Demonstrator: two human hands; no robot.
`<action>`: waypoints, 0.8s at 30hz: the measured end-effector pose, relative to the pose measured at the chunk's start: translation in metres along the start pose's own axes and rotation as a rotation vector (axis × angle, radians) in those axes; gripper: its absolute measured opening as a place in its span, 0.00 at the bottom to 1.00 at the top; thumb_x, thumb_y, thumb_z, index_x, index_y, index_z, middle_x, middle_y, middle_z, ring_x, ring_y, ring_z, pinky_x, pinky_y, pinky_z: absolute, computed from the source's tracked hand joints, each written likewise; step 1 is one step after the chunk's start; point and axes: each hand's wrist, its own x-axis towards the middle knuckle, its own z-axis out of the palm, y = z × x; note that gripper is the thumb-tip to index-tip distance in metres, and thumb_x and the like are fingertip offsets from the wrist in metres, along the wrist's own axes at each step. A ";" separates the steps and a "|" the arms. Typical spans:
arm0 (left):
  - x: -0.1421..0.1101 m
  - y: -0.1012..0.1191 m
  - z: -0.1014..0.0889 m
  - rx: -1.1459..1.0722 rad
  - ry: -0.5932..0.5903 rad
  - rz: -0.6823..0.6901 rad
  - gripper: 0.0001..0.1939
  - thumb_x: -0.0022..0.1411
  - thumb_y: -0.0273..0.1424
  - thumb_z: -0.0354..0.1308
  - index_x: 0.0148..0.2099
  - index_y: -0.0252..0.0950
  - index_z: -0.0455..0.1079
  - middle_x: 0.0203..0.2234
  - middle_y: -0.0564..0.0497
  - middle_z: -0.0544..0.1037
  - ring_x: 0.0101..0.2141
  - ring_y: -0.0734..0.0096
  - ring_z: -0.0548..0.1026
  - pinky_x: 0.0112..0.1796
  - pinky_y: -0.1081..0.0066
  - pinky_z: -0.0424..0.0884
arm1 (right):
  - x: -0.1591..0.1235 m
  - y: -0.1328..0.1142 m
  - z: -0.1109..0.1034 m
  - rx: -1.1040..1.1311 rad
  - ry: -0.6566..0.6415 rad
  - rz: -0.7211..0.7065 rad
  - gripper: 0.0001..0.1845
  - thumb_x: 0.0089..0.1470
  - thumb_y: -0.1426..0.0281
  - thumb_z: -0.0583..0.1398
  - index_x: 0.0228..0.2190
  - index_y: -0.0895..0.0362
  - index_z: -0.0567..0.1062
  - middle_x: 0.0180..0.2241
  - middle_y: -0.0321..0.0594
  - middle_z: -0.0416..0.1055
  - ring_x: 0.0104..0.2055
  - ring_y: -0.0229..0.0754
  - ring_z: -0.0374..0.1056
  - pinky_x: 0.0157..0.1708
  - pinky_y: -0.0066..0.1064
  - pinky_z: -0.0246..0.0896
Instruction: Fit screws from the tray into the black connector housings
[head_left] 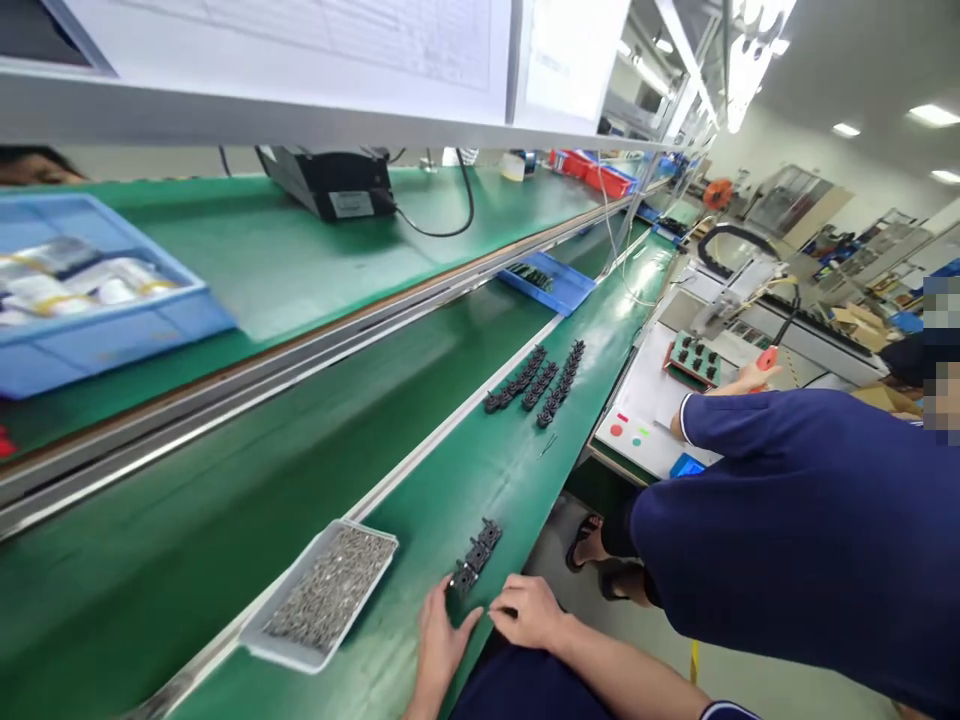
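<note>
The left hand point(442, 635) is spread, thumb apart from the fingers, its fingertips at the nearest end of a short row of black, square-bodied plastic parts point(476, 557); whether they touch it is unclear. The right hand point(531, 612) is curled loosely beside it, at the right edge of the green tabletop point(427, 505); I cannot tell whether its fingers pinch anything small. The short row lies near that edge. To its left, along the opposite edge, sits a translucent white plastic tray point(289, 657) of small silvery metal pieces point(330, 590). Farther along the tabletop lie three longer rows of similar black parts point(561, 385). The step in hand appears to be handling the short row; the next move seems to call for a light fingertip grip on its near part, without knocking its neighbours askew.
</note>
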 end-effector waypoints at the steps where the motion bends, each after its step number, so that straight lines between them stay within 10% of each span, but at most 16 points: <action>1: 0.004 -0.003 0.007 0.007 0.007 0.050 0.34 0.47 0.46 0.67 0.55 0.40 0.67 0.50 0.43 0.74 0.52 0.44 0.72 0.52 0.50 0.70 | -0.001 0.001 -0.003 -0.001 0.009 0.008 0.07 0.56 0.67 0.61 0.34 0.50 0.81 0.32 0.33 0.75 0.32 0.35 0.70 0.33 0.24 0.61; 7: 0.008 0.018 0.027 -0.097 0.064 -0.009 0.22 0.55 0.39 0.63 0.51 0.38 0.69 0.46 0.42 0.76 0.50 0.48 0.73 0.55 0.51 0.66 | 0.002 -0.003 -0.024 0.059 0.012 0.085 0.14 0.62 0.67 0.56 0.32 0.53 0.82 0.30 0.38 0.74 0.33 0.35 0.70 0.37 0.22 0.61; 24: -0.004 0.005 0.041 -0.150 0.091 -0.187 0.27 0.51 0.19 0.54 0.54 0.38 0.68 0.46 0.44 0.73 0.43 0.64 0.71 0.44 0.66 0.69 | 0.041 -0.009 0.028 0.325 -0.077 0.290 0.15 0.56 0.62 0.59 0.25 0.55 0.81 0.21 0.38 0.74 0.28 0.40 0.69 0.33 0.27 0.63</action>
